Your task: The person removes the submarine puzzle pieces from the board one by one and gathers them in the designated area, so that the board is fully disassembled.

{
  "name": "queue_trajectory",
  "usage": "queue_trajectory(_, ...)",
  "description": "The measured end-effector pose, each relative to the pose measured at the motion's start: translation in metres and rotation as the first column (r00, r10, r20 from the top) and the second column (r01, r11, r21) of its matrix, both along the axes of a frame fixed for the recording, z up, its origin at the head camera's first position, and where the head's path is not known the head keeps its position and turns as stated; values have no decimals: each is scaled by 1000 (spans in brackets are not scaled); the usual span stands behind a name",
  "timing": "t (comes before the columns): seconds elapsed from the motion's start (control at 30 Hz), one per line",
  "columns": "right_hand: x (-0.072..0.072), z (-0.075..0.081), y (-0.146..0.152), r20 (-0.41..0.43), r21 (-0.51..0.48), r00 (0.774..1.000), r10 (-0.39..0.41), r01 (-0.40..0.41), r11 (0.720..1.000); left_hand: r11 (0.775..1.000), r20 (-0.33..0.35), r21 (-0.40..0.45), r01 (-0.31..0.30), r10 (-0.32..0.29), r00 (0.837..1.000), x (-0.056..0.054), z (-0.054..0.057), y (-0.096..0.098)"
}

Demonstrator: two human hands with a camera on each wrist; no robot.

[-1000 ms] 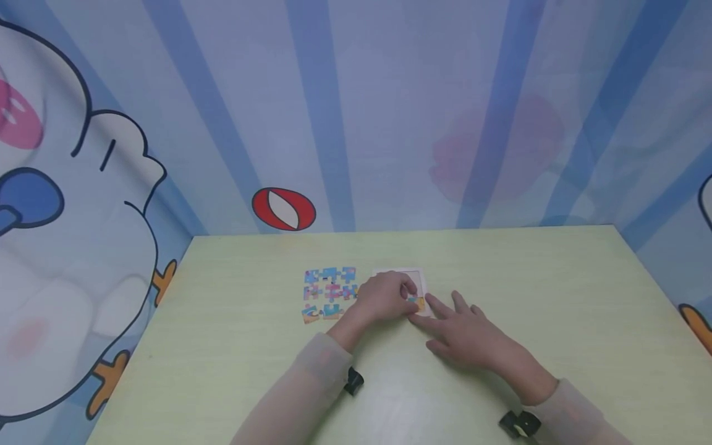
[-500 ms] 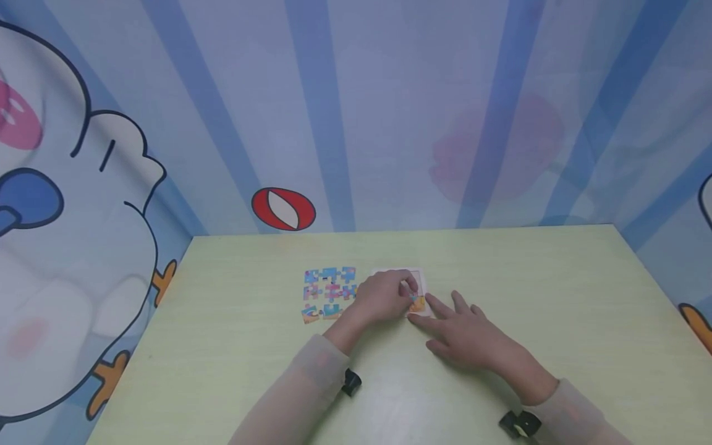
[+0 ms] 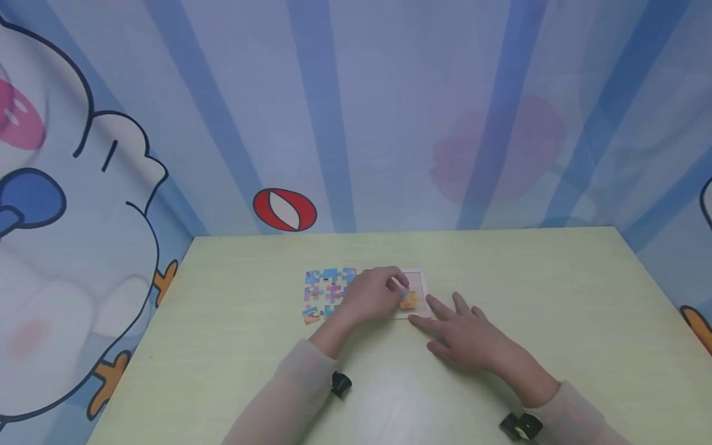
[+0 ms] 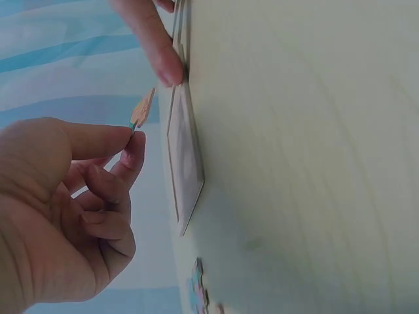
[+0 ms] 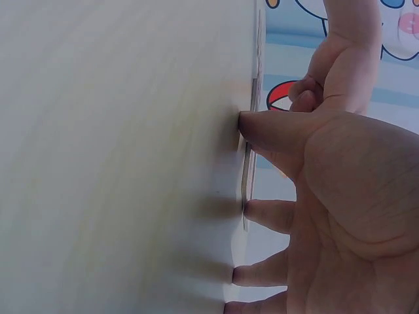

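Observation:
Between thumb and index finger, my left hand [image 3: 374, 295] pinches a small orange and teal jigsaw puzzle piece [image 4: 142, 112]. In the left wrist view the piece is raised off the flat, pale puzzle tray [image 4: 190, 154], its orange end pointing away from the fingertips. The head view has it overlapping the tray's lower part, and the left hand covers the tray's left side. My right hand [image 3: 470, 339] lies with spread fingers on the table, its fingertips right at the tray's right and near edges. Nothing is gripped in the right hand.
Several blue, pink and orange puzzle pieces [image 3: 313, 292] lie in rows on the light wooden table [image 3: 222, 346], left of the tray and partly behind the left hand. A striped blue cloth wall [image 3: 384, 123] with cartoon figures stands along the table's far side.
My left hand has drawn to the left with the pinched puzzle piece, away from the tray's lower right corner. The right hand keeps its place at the tray.

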State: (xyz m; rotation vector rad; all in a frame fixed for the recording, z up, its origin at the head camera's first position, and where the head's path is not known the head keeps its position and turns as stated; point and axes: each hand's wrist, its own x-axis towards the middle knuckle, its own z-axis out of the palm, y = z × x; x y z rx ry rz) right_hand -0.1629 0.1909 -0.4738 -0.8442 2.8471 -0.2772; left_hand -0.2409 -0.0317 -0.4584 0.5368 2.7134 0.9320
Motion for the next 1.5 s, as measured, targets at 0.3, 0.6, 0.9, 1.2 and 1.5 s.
queue_trajectory(0.3, 0, 2, -1, 25, 1, 1000, -18, 18, 1000, 999, 5, 15, -47, 47, 999, 2, 10, -34)
queue_trajectory(0.6, 1, 1, -1, 35, -10, 999, -22, 22, 1000, 995, 25, 25, -98, 97, 995, 6, 11, -74)
queue_trajectory(0.9, 3, 4, -2, 38, -15, 999, -21, 21, 1000, 993, 44, -44, -105, 107, 993, 4, -5, -93)
queue_trajectory(1.2, 4, 5, -2, 29, -12, 999, -16, 16, 1000, 993, 33, -60, -104, 106, 994, 5, -10, -97)
queue_trajectory(1.5, 3, 6, -3, 29, -11, 999, -13, 14, 1000, 989, 37, -66, -134, 136, 990, 8, -9, -95)
